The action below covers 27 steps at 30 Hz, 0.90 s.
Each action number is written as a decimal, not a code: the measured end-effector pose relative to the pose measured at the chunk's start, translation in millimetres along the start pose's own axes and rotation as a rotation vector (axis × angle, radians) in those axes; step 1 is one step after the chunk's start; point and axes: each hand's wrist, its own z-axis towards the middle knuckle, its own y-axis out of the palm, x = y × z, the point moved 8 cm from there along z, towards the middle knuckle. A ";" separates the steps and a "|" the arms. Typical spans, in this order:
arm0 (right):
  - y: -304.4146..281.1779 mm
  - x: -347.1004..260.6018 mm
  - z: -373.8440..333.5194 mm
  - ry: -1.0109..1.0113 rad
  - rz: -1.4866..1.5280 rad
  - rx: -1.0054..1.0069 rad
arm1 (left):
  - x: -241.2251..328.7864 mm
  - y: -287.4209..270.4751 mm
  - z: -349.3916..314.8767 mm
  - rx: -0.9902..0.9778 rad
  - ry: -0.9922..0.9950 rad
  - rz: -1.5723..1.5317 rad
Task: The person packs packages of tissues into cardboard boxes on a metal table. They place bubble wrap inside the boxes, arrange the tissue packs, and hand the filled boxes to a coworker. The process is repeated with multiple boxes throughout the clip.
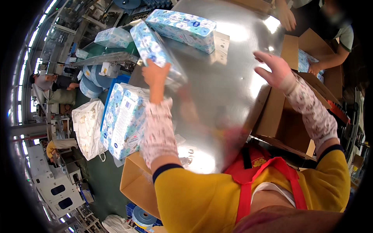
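Observation:
My left hand (156, 73) grips the near end of a long soft pack of tissues (149, 44), blue and white with a flower print, at the left edge of the shiny metal table (233, 81). Beyond it a like tissue pack (180, 27) lies lengthwise on the table. My right hand (275, 70) hovers over the table's right side, fingers spread, holding nothing. Just right of that wrist stands an opened cardboard box (285, 124). Another flowered pack (113, 37) sits at the far left, off the table's edge.
Stacked flowered packs (124, 120) stand left of my forearm, beside a white sack (88, 126). A cardboard box (139, 182) is below my left elbow. Across the table, a co-worker's hand (315, 68) reaches into a carton (330, 79) holding packs. Machines line the far left.

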 end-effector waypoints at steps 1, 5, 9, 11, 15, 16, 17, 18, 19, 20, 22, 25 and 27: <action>17.3 5.0 30.4 -0.030 -0.070 0.021 | 13.5 1.6 -35.8 -0.096 0.082 -0.118; 89.6 10.4 162.7 0.044 -0.363 -0.064 | 54.1 -14.3 -178.9 -0.533 0.541 -0.314; 142.3 17.1 244.6 0.210 -0.512 -0.097 | 79.0 -38.2 -179.3 -0.148 0.976 -0.093; 154.0 28.8 250.4 0.389 -0.516 -0.232 | 87.1 -16.6 -167.6 -0.192 1.076 -0.082; 137.2 19.2 166.3 0.439 -0.526 -0.534 | 84.0 -3.7 -174.2 -0.289 1.177 0.009; 125.1 16.5 159.6 0.383 -0.572 -0.429 | 87.7 -6.1 -178.6 -0.280 1.214 -0.014; 116.5 14.3 152.9 0.324 -0.617 -0.327 | 92.0 -3.0 -174.6 -0.295 1.195 -0.037; 105.8 13.1 137.8 0.280 -0.651 -0.230 | 97.6 -0.1 -175.7 -0.327 1.186 -0.054; 116.4 26.8 134.0 0.341 -0.534 -0.343 | 103.1 2.3 -178.4 -0.362 1.186 -0.061; 125.7 45.2 143.9 0.410 -0.416 -0.440 | 110.1 -1.8 -172.9 -0.358 1.155 -0.118; 113.6 86.6 153.5 0.543 -0.296 -0.378 | 116.2 -28.6 -163.5 -0.248 1.110 -0.247; 45.3 132.9 140.4 0.536 -0.106 -0.248 | 97.0 -95.7 -143.5 -0.010 0.831 -0.513; -42.6 149.6 101.7 0.429 0.016 0.224 | 78.7 -135.3 -142.5 0.131 0.688 -0.778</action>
